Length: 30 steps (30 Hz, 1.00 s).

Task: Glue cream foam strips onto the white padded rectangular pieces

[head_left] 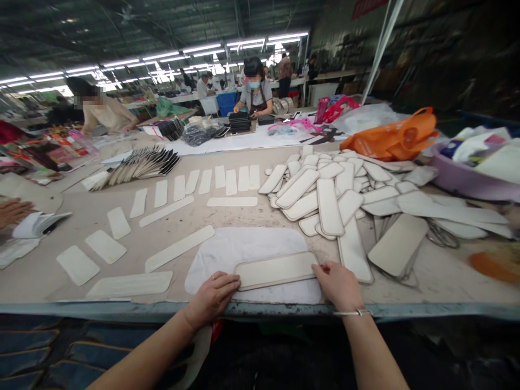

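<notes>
The dark-edged cream panel (277, 271) stretches lengthwise from the left fingers (228, 281), touching one end, grip unclear, to the right fingers (320, 268), pinching the other.

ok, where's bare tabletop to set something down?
Beige tabletop: between white paper and the row of small panels; between the two slanted long strips. Crowded: the right, with heaped edged panels, orange bag and purple basin; front centre, where left hand and right hand touch a long panel.
</notes>
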Each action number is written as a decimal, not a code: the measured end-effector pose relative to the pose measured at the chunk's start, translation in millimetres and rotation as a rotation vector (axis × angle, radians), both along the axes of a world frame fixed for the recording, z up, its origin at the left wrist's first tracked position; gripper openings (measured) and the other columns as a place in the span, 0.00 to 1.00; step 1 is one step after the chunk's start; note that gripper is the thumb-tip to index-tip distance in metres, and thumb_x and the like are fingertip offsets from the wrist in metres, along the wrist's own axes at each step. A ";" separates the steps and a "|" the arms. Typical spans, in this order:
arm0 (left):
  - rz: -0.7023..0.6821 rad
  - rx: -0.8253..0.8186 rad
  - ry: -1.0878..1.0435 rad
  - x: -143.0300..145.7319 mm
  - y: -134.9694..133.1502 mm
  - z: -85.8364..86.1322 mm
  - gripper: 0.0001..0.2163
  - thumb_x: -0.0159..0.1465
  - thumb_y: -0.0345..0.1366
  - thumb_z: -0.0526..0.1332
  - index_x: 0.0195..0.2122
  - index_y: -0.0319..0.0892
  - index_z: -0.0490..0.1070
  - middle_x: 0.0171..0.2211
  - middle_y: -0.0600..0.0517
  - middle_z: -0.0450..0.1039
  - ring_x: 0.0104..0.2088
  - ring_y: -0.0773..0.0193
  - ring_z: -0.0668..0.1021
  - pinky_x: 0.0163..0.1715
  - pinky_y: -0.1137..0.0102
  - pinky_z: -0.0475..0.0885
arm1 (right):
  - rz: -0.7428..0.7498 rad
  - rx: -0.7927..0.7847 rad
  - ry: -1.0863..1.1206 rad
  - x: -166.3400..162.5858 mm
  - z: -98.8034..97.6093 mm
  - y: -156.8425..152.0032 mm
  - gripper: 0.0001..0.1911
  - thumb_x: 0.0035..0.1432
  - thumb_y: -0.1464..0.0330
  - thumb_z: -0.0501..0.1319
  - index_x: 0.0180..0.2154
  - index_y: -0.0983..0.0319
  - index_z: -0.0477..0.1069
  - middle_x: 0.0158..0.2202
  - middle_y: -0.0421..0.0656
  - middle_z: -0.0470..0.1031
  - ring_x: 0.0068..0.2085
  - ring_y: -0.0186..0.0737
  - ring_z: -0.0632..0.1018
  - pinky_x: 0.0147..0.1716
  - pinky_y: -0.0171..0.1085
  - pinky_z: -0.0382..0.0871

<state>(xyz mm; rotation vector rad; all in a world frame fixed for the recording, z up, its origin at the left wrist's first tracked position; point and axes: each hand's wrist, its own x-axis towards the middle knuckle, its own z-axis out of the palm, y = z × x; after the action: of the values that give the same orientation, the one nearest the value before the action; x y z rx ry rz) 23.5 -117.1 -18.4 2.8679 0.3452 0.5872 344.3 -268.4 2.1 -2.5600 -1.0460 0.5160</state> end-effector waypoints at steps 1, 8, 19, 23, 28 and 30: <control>0.000 0.003 -0.006 0.3 -0.8 0.8 0.15 0.63 0.27 0.54 0.50 0.43 0.70 0.47 0.45 0.73 0.43 0.62 0.74 0.44 0.64 0.73 | -0.001 0.001 0.000 0.1 0.1 0.0 0.17 0.55 0.55 0.52 0.25 0.57 0.71 0.27 0.43 0.76 0.31 0.43 0.74 0.29 0.37 0.57; -0.001 0.018 -0.049 2.7 -3.0 5.6 0.15 0.63 0.27 0.55 0.50 0.43 0.70 0.45 0.45 0.74 0.42 0.61 0.75 0.44 0.64 0.73 | -0.034 0.018 0.009 -0.7 2.1 -0.6 0.16 0.55 0.56 0.53 0.25 0.58 0.71 0.26 0.42 0.75 0.30 0.41 0.74 0.29 0.36 0.57; -0.005 -0.007 -0.044 2.1 1.8 0.4 0.14 0.62 0.27 0.56 0.48 0.43 0.71 0.45 0.46 0.74 0.42 0.62 0.75 0.44 0.66 0.72 | -0.033 0.028 -0.003 -3.1 5.6 -0.5 0.16 0.57 0.58 0.53 0.26 0.59 0.71 0.28 0.42 0.77 0.33 0.39 0.75 0.31 0.35 0.59; 0.000 -0.006 -0.044 3.7 0.7 2.8 0.14 0.62 0.27 0.56 0.47 0.43 0.71 0.45 0.46 0.74 0.42 0.62 0.75 0.44 0.66 0.72 | -0.036 0.007 0.003 -3.4 7.6 0.4 0.16 0.57 0.58 0.53 0.27 0.60 0.72 0.30 0.44 0.77 0.34 0.40 0.75 0.32 0.35 0.60; 0.002 -0.005 -0.042 5.5 -0.3 4.0 0.13 0.62 0.27 0.56 0.47 0.43 0.71 0.44 0.46 0.74 0.42 0.62 0.75 0.44 0.65 0.72 | -0.011 0.020 -0.031 -2.5 6.3 0.0 0.15 0.57 0.60 0.52 0.27 0.59 0.72 0.29 0.43 0.77 0.33 0.40 0.75 0.32 0.35 0.60; 0.000 0.000 -0.045 6.0 -0.8 4.2 0.13 0.62 0.27 0.55 0.47 0.43 0.71 0.44 0.46 0.74 0.42 0.62 0.75 0.44 0.65 0.72 | -0.006 0.014 -0.042 -2.2 4.9 0.0 0.15 0.57 0.60 0.52 0.27 0.59 0.72 0.29 0.44 0.77 0.33 0.40 0.75 0.32 0.35 0.60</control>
<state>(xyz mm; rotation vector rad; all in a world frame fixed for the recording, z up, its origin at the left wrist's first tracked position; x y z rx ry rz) 29.5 -117.8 -14.1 2.8496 0.3380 0.6505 342.2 -268.4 7.0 -2.5713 -1.0513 0.4538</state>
